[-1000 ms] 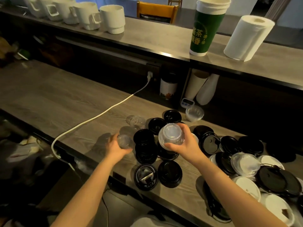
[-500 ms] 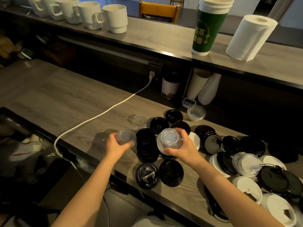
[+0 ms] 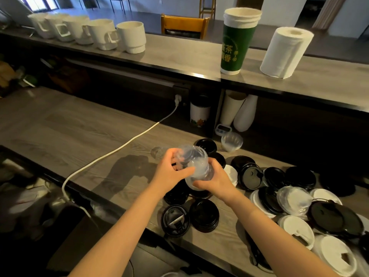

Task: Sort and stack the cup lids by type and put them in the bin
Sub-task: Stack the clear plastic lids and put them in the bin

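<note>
Both hands meet above the counter over a pile of lids. My left hand [image 3: 169,170] grips a clear dome lid [image 3: 186,154] and brings it against the stack of clear dome lids [image 3: 199,170] that my right hand [image 3: 214,180] holds from below. Black flat lids [image 3: 203,215] lie under and around the hands. More black lids [image 3: 299,177], white lids [image 3: 297,229] and another clear dome lid [image 3: 294,199] are heaped at the right. One clear lid [image 3: 157,151] rests on the counter behind my left hand. No bin is in view.
A white power cord [image 3: 127,141] runs across the wooden counter [image 3: 60,126] from a socket. A clear cup [image 3: 231,141] and a small timer [image 3: 222,129] stand by the back wall. On the upper shelf are white mugs [image 3: 130,37], a green cup [image 3: 237,41] and a paper roll [image 3: 285,52].
My left hand lifted its clear lid from the counter's left side and moved right to meet the right hand's stack. The right hand stayed roughly in place.
</note>
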